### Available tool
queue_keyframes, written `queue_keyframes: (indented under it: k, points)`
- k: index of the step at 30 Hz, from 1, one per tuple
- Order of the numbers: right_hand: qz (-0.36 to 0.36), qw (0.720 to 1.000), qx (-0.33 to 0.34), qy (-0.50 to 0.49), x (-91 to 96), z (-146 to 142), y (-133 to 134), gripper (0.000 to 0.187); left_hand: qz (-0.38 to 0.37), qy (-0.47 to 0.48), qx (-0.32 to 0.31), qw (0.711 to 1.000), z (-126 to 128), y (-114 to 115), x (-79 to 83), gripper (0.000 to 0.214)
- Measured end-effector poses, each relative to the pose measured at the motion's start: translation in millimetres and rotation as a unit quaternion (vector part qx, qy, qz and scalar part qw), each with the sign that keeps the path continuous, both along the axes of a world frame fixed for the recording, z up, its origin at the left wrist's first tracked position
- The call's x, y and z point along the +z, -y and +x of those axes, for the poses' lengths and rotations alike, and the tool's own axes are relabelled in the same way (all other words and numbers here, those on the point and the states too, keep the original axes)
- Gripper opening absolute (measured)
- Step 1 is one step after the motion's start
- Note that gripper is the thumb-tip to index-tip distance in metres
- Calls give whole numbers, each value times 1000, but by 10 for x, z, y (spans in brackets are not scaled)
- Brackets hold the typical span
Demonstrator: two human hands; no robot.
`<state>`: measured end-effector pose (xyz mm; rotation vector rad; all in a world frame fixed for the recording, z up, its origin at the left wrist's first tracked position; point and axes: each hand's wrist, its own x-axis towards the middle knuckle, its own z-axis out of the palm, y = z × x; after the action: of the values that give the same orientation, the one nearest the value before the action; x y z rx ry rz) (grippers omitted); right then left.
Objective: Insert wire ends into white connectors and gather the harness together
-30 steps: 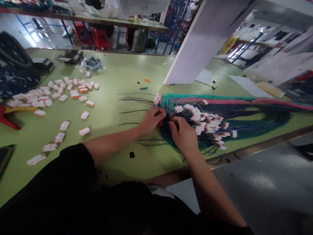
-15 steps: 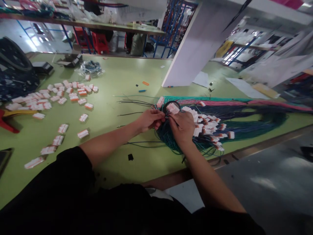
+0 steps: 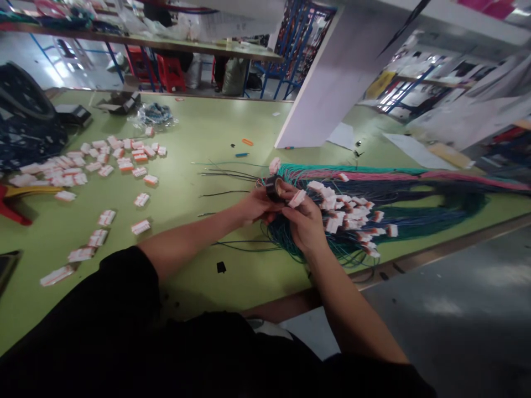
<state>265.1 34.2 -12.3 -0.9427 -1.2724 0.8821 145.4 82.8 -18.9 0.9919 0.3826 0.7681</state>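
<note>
A roll of black tape (image 3: 272, 189) is tilted up at the fingers of my left hand (image 3: 258, 205), which are closed round it. My right hand (image 3: 307, 225) is closed just beside it, with a white and orange connector (image 3: 297, 199) standing out above its fingers. Thin wires run from that connector into the grip; the fingertips of both hands nearly meet and hide where they go. Under and behind my hands lies a thick bundle of green wires (image 3: 286, 240). Several wired white connectors (image 3: 350, 213) rest on the bundle to the right of my right hand.
Loose white and orange connectors (image 3: 62, 171) are scattered over the green table (image 3: 194, 132) on the left. A red and yellow tool (image 3: 16, 202) lies at the left edge. A white panel (image 3: 319, 83) rises behind the wires. Teal and pink wires (image 3: 373, 172) stretch rightward.
The tape roll has moved left and tipped up, from behind my hands to my left fingers. The connector by my right hand has tilted and dropped slightly.
</note>
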Motion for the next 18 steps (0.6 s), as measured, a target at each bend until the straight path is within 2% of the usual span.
queue_keyframes:
  k: [3,5,9,13,16,18]
  points:
    - [-41,997,-25,-63,48,-35,11,12,10,16,23,1000,17,46,-13,40]
    - [-51,995,-49,-74,54,-38,9,13,10,16,1,1000,-18,49,9,45]
    - [-68,993,-73,-67,73,3,-1,16,-3,12,-66,998,-97,21,73,42]
    - [-109,982,-86,-125,111,44,-32,19,-11,20,-45,999,-64,55,73,41]
    - [-120,975,-111,-152,116,59,-67,23,40,26,-1,999,-26,133,36,47]
    - [-129,973,-126,-147,113,77,-82,27,122,5,27,992,-32,171,14,55]
